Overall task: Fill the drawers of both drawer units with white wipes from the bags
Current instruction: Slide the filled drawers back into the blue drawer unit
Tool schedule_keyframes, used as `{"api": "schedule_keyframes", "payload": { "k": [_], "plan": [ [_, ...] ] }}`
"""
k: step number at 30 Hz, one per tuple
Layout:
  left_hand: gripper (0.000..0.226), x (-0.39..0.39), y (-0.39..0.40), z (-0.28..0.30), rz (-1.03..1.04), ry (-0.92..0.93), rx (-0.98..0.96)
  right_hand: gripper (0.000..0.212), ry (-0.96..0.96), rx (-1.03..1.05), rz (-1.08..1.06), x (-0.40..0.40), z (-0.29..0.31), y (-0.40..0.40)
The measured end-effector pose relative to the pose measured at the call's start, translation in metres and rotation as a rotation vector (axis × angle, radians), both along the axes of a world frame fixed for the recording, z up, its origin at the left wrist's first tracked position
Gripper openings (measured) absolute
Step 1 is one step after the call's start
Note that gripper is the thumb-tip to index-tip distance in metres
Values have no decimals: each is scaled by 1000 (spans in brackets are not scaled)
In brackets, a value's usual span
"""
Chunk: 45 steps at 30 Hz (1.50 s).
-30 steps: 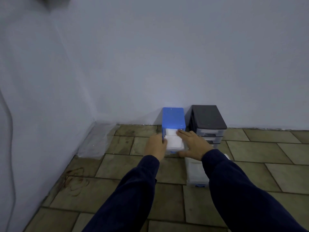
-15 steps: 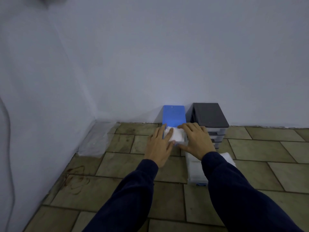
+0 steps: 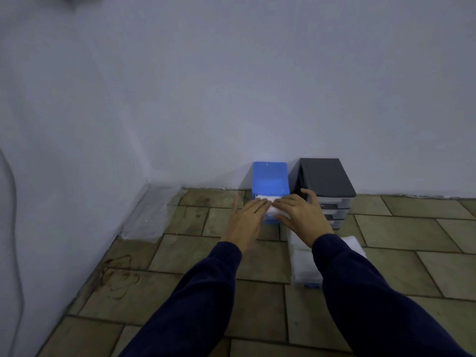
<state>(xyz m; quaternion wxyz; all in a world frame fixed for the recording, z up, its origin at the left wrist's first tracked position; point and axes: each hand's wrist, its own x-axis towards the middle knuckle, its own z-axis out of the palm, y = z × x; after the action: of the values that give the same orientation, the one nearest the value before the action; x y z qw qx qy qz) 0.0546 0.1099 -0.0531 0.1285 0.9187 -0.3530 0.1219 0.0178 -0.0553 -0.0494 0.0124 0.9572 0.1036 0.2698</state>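
A blue drawer unit (image 3: 270, 180) stands on the floor against the wall, a black-topped drawer unit (image 3: 325, 177) right beside it. The blue unit's top drawer is nearly pushed in, and white wipes (image 3: 268, 197) show at its front. My left hand (image 3: 248, 220) and my right hand (image 3: 298, 215) lie with straight fingers flat against the drawer's front and the wipes. A clear bag of white wipes (image 3: 302, 264) lies on the tiles under my right forearm, partly hidden by the sleeve.
An empty clear plastic bag (image 3: 152, 215) lies in the left corner where floor and wall meet. A thin cable (image 3: 11, 191) hangs down the left wall. The floor is brown stone tile with a stain (image 3: 118, 276) at the left.
The filled top drawer of the blue unit has slid back toward the unit. Both hands went from holding its sides to pressing flat on its front, moving forward.
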Motion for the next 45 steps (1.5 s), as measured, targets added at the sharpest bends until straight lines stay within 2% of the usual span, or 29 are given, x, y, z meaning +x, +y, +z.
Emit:
{"api": "schedule_keyframes", "payload": {
  "k": [3, 7, 9, 11, 15, 19, 24, 29, 37, 42, 43, 45],
  "plan": [
    [58, 11, -3, -6, -23, 10, 48, 39, -25, -18, -7, 3, 1, 1],
    [65, 20, -2, -14, -29, 20, -43, 41, -40, -56, -58, 7, 0, 3],
    [56, 24, -2, -16, -25, -108, -132, 36, -74, -45, -85, 10, -1, 4],
    [38, 27, -5, -13, -25, -152, -234, 29, -125, -3, -103, 13, -2, 4],
    [14, 34, -11, -4, 2, 0, -351, 26, -150, 122, -128, 22, -2, 1],
    [1, 39, -15, 8, 51, 109, -379, 25, -86, 291, -42, 29, -1, 0],
    [6, 43, -15, 11, 85, 167, -395, 16, 15, 398, -24, 32, -4, -4],
    [19, 48, -14, 12, 103, 147, -432, 30, -8, 342, -4, 34, 2, -7],
    [15, 46, -15, 7, 78, 126, -452, 17, 61, 409, -23, 34, 1, -7],
    [15, 21, -20, -12, 83, -7, -534, 15, 22, 497, 10, 8, 1, -13],
    [14, 12, -21, -16, 91, 25, -555, 14, 16, 504, 13, 2, 3, -15],
    [14, -7, -26, -24, 93, 225, -604, 15, 58, 536, -1, -10, 5, -20]
  ]
}}
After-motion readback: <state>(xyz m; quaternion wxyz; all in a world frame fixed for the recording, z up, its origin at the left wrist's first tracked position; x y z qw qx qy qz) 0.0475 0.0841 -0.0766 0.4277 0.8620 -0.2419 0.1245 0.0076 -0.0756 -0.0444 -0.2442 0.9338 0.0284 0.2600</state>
